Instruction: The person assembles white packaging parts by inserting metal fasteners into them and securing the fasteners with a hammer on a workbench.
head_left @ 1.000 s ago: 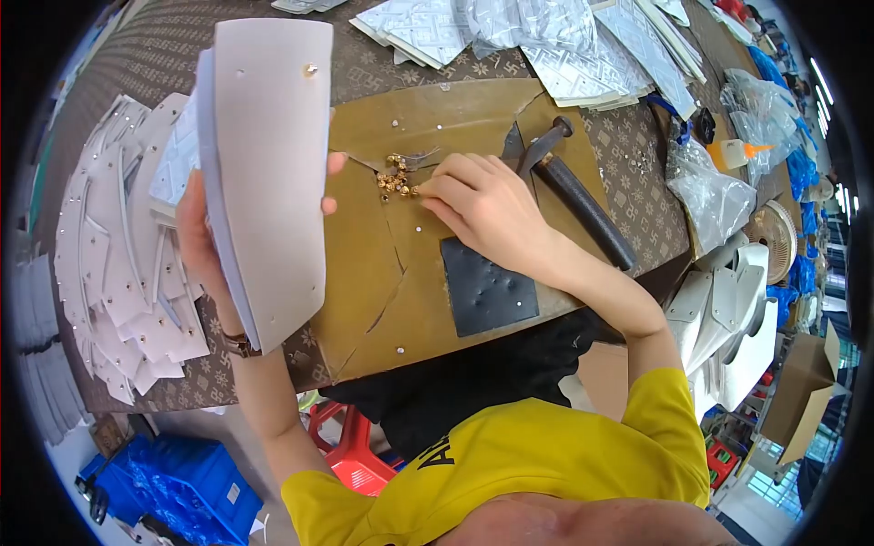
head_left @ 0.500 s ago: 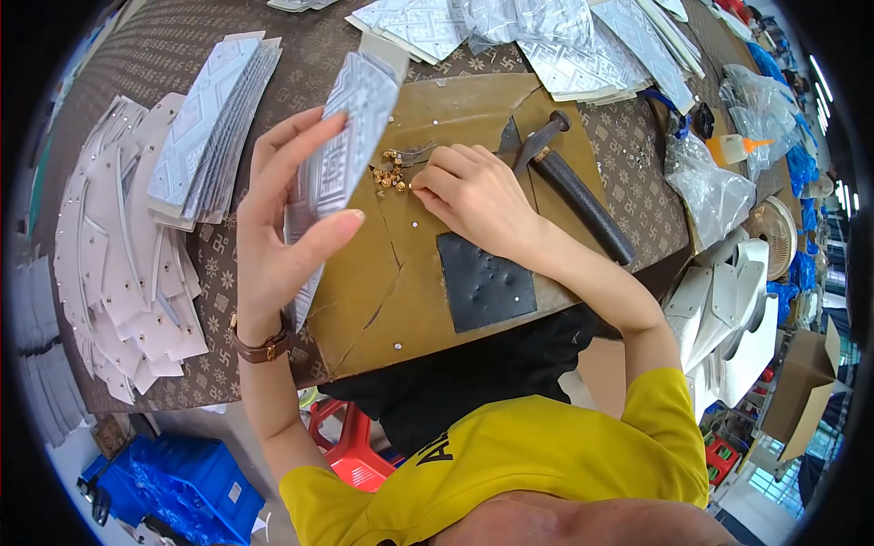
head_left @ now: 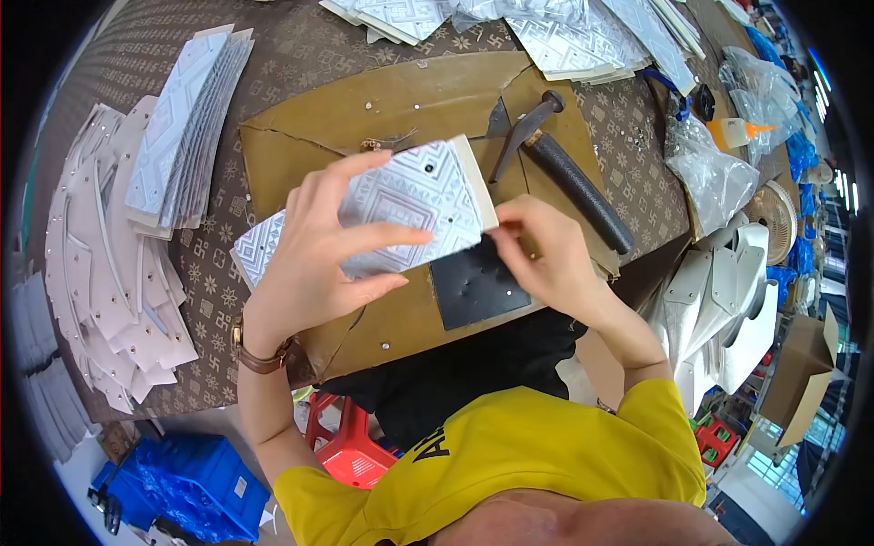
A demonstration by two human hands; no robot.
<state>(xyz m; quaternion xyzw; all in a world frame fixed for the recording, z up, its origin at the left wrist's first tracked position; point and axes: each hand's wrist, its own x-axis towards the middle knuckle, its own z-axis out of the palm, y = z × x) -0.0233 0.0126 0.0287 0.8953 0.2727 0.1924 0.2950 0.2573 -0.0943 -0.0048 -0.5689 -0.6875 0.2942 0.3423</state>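
Note:
My left hand (head_left: 314, 241) grips a stiff silver-white panel (head_left: 432, 196) printed with a geometric pattern, its thumb and fingers spread across the face. Small dark holes or studs dot the panel, and a plain cream strip borders its right end. At that end my right hand (head_left: 551, 255) is closed in a pinch, touching or almost touching the edge; whatever is between its fingertips is hidden. Beneath the panel's right end lies a dented black pad (head_left: 473, 296). Mostly covered by the panel, small brass-coloured rivets (head_left: 371, 144) peek out behind it. A hammer (head_left: 578, 187) rests right of the panel.
A cracked brown board (head_left: 401, 91) lies on the patterned tablecloth. To the left are a stack of silver panels (head_left: 177, 136) and pale studded pieces (head_left: 109, 246). More panels (head_left: 574, 45) lie at the back. An orange-tipped bottle (head_left: 728, 133) and plastic bags (head_left: 710, 182) sit right.
My left hand has lowered and turned the panel from nearly upright to face me, over the board. My right hand has moved from the brass rivets right and nearer, to the panel's edge.

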